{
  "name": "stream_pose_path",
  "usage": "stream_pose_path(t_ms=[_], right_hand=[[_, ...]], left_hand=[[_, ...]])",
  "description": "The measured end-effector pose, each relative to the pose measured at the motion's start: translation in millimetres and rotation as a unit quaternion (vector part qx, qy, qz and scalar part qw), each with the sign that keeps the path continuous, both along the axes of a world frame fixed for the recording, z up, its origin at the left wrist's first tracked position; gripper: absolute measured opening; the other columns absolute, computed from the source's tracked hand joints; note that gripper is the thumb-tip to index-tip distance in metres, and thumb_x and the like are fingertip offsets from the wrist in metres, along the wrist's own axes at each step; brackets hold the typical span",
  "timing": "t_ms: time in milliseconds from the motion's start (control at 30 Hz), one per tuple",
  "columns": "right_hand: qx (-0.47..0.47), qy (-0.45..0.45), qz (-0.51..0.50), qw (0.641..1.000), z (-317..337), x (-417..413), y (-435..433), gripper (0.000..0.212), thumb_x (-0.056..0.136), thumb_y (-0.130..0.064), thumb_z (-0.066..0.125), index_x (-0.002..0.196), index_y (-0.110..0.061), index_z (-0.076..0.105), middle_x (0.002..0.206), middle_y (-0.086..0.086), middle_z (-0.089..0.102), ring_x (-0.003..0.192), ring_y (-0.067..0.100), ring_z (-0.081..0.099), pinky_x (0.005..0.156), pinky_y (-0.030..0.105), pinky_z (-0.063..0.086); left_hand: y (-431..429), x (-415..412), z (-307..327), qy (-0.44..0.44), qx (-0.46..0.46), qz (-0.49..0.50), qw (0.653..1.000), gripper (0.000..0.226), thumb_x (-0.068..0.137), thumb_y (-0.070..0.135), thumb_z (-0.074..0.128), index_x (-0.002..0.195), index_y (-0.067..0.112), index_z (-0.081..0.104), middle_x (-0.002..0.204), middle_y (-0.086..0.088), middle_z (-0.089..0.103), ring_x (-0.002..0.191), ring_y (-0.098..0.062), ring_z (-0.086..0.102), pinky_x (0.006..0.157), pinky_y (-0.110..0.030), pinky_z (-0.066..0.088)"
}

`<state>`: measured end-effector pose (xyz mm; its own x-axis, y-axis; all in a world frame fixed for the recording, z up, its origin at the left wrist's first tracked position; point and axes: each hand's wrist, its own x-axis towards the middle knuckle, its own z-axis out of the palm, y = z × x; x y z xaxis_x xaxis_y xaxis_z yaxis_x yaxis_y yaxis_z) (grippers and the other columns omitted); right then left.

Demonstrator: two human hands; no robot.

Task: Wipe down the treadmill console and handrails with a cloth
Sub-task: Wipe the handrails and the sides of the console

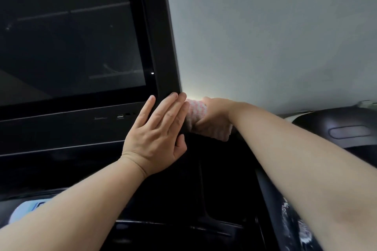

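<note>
Pale wall [275, 36] fills the upper right as right hand [214, 117] fingers clench a pink cloth [196, 113] behind the console [71, 36]'s lower-right corner; left hand [157, 130] rests flat, fingers extended, at frame centre.

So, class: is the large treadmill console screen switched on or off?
Off. The large black treadmill console screen is dark, showing only faint reflections and smudges; one tiny white light glows on its right bezel.

- Two bare hands are seen: left hand [157, 128], right hand [214, 118].
- One pink cloth [196, 111] is counted.
- One console screen [71, 32] is shown.
</note>
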<state>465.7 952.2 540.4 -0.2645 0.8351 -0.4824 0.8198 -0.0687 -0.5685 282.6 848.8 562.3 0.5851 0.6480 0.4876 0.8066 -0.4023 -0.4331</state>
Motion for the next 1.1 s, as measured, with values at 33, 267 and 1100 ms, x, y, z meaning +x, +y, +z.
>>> stream_pose_path(t_ms=[33, 267, 1100], right_hand=[[-0.006, -0.028, -0.021, 0.999, -6, 12, -4, 0.054, 0.059, -0.044, 0.086, 0.085, -0.032, 0.041, 0.102, 0.006, 0.061, 0.086, 0.026, 0.064, 0.072, 0.035, 0.056], [-0.150, -0.155, -0.070, 0.974, -2, 62, -63, 0.029, 0.082, -0.049, 0.064, 0.085, -0.021, 0.062, 0.071, -0.002, 0.061, 0.055, 0.011, 0.056, 0.052, 0.019, 0.042], [-0.067, -0.347, -0.364, 0.862, -30, 39, -220, 0.115, 0.061, -0.066, 0.072, 0.144, -0.010, 0.015, 0.136, 0.014, 0.043, 0.122, 0.035, 0.046, 0.092, 0.046, 0.047]], left_hand=[[-1, 0, -1, -0.004, -0.009, 0.001, 1.000, 0.067, 0.082, 0.030, 0.049, 0.142, 0.004, 0.044, 0.152, -0.009, 0.035, 0.142, -0.021, 0.029, 0.119, -0.046, 0.016], [-1, 0, -1, -0.007, -0.005, -0.001, 1.000, 0.064, 0.085, 0.030, 0.045, 0.142, 0.004, 0.044, 0.152, -0.009, 0.037, 0.142, -0.021, 0.028, 0.119, -0.046, 0.017], [-36, 31, -20, 0.092, -0.335, -0.175, 0.921, 0.058, 0.093, 0.030, 0.042, 0.147, 0.012, 0.030, 0.159, -0.014, 0.015, 0.147, -0.029, 0.014, 0.118, -0.039, 0.023]])
